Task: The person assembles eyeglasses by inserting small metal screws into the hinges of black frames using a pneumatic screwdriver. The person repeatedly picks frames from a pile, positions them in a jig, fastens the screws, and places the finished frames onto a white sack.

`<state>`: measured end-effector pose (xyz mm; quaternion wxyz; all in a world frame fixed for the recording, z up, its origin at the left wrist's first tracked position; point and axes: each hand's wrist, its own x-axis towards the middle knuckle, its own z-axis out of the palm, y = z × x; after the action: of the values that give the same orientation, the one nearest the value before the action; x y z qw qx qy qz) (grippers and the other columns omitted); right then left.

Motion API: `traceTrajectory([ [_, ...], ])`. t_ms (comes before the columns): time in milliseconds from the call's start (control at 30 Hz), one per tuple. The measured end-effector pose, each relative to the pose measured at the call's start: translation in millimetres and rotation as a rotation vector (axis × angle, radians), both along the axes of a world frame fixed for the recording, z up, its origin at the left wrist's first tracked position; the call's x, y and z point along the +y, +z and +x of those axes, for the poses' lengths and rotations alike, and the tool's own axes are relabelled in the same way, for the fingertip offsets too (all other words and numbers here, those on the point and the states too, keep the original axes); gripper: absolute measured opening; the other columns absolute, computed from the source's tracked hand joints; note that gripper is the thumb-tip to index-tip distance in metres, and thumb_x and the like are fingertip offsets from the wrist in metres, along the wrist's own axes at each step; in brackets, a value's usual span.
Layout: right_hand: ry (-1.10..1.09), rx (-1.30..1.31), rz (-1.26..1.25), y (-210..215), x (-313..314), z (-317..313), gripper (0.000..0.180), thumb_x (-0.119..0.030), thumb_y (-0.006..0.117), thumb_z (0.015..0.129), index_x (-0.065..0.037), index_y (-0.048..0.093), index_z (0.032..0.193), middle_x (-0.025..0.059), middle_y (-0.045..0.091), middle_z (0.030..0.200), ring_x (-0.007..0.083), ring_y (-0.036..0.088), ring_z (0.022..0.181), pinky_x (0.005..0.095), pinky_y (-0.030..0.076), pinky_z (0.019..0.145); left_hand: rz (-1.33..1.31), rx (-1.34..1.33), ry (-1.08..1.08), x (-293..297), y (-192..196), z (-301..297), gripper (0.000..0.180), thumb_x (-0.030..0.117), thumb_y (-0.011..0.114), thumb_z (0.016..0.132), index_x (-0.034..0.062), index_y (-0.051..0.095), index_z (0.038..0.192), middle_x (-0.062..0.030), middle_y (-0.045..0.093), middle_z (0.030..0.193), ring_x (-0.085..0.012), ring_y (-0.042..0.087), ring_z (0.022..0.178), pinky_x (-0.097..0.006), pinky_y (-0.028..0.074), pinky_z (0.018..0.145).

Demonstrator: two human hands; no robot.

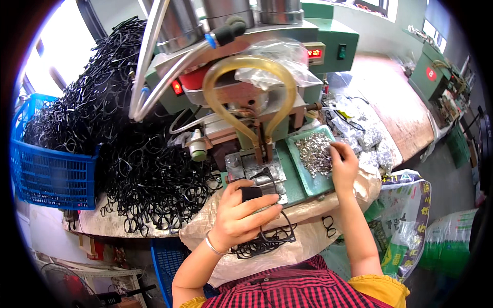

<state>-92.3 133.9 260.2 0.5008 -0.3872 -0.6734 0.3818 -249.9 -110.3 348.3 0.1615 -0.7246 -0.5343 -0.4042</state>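
Observation:
My left hand (235,218), with a black wrap on one finger, closes around a black eyeglass frame (294,233). It holds the frame at the metal fixture (277,173) of a green bench machine, just below two copper-coloured tips (258,149). A thick yellowish tube (209,77) loops down to those tips. My right hand (344,169) is at the right side of a green tray (321,189), its fingertips pinched together beside a heap of small shiny metal parts (313,153). Whatever is between those fingertips is too small to make out.
A large heap of black eyeglass frames (154,174) covers the left of the bench, by a blue basket (54,174). More frames (262,244) lie on brown sheeting (308,249) before me. Plastic bags (372,141) sit right of the tray. Another green machine (431,69) stands far right.

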Motion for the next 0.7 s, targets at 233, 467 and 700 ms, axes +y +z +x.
traceTrajectory([
  [233, 0.049, 0.537, -0.38, -24.6, -3.3, -17.9, 0.017, -0.01, 0.063, 0.097, 0.001, 0.069, 0.109, 0.0016, 0.069, 0.095, 0.0089, 0.061, 0.086, 0.0237, 0.046, 0.081, -0.038, -0.053, -0.033, -3.3, -4.4, -5.8, 0.027, 0.014, 0.078, 0.075, 0.0122, 0.075, 0.102, -0.0042, 0.073, 0.107, -0.0222, 0.067, 0.09, -0.046, 0.051, 0.093],
  [467, 0.245, 0.307, -0.291, -1.9, -27.7, -22.1, 0.013, -0.003, 0.069, 0.09, 0.0, 0.07, 0.103, 0.0001, 0.068, 0.095, 0.0076, 0.06, 0.088, 0.0213, 0.046, 0.081, 0.117, -0.056, 0.577, -82.8, -22.3, 14.6, 0.023, -0.008, 0.064, 0.08, 0.0041, 0.068, 0.099, -0.0151, 0.07, 0.11, -0.0255, 0.067, 0.101, -0.047, 0.043, 0.108],
  [700, 0.272, 0.038, -0.053, 17.6, -36.6, -18.8, 0.015, -0.002, 0.07, 0.083, 0.001, 0.072, 0.097, 0.0063, 0.071, 0.091, 0.0147, 0.065, 0.088, 0.027, 0.049, 0.083, -0.142, 0.324, 0.857, -55.9, 30.2, -101.7, 0.028, -0.004, 0.066, 0.068, 0.0103, 0.073, 0.091, -0.0126, 0.062, 0.126, -0.0353, 0.057, 0.115, -0.044, 0.042, 0.096],
])
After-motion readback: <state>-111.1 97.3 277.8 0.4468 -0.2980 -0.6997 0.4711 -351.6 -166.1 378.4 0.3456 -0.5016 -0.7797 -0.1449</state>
